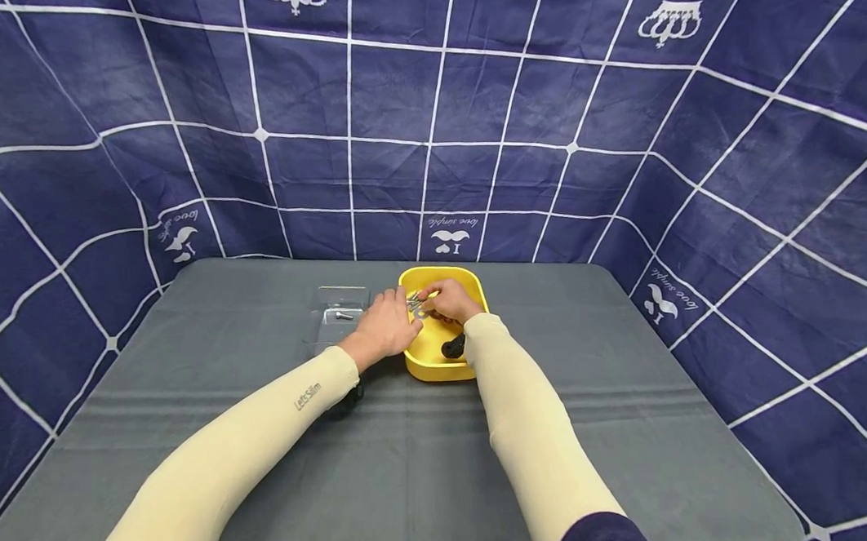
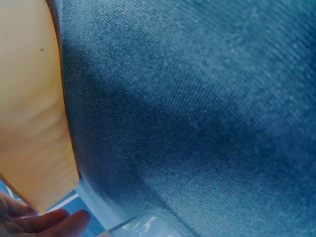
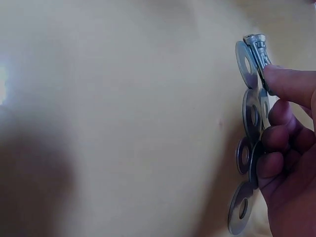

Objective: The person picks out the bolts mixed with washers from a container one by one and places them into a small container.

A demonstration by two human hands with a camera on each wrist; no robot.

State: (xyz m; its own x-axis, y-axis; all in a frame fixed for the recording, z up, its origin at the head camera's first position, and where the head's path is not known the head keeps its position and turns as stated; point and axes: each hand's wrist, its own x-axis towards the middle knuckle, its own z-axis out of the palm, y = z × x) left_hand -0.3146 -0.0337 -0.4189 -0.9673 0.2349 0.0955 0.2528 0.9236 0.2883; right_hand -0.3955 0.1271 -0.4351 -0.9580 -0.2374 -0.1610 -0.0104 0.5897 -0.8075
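Inside the yellow bin (image 1: pixel 439 373), the right hand (image 1: pixel 450 300) pinches bolts (image 3: pixel 258 49) beside washers (image 3: pixel 237 217); the relaxed left hand (image 1: pixel 385 325) touches the bin's left edge.

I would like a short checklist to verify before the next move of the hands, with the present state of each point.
1. Bin upright: ok.
2. Left hand at the bin's left edge: ok.
3. Right hand at the bolts: ok, it touches them.
4. Firm pinch on the bolts: cannot tell, the grip is partly hidden.
5. Bolts apart from the washers: not ok, they lie together.
6. Black part clear of the right sleeve: cannot tell.
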